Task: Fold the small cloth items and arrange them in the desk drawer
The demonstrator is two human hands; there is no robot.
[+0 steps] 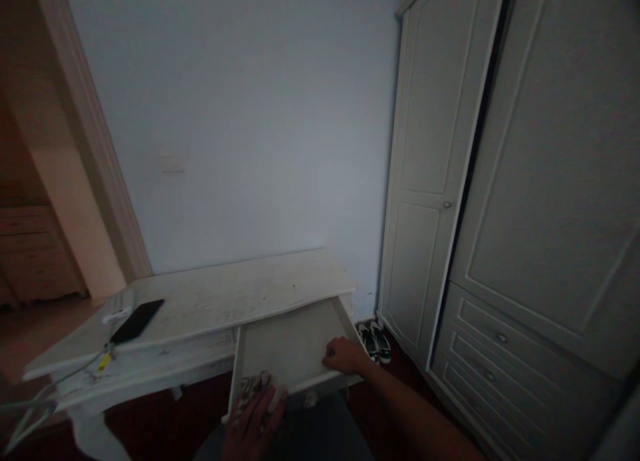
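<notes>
A white drawer (285, 338) is pulled out of a worn white desk (250, 284). At the drawer's front left corner, my left hand (253, 421) has its fingers bent over a small crumpled cloth (249, 386) with a dark and light pattern. My right hand (343, 354) is curled closed above the right side of the drawer, near its front edge. Whatever its fingers may hold is hidden. Below the drawer front, a small knob (311, 399) shows between my hands.
On the desk's left end lie a black phone (137, 321), a white device (119, 306) and a cable (83, 366) with a yellow tag. Dark-and-white shoes (375, 341) stand on the floor right of the desk. A wardrobe (425, 148) fills the right side.
</notes>
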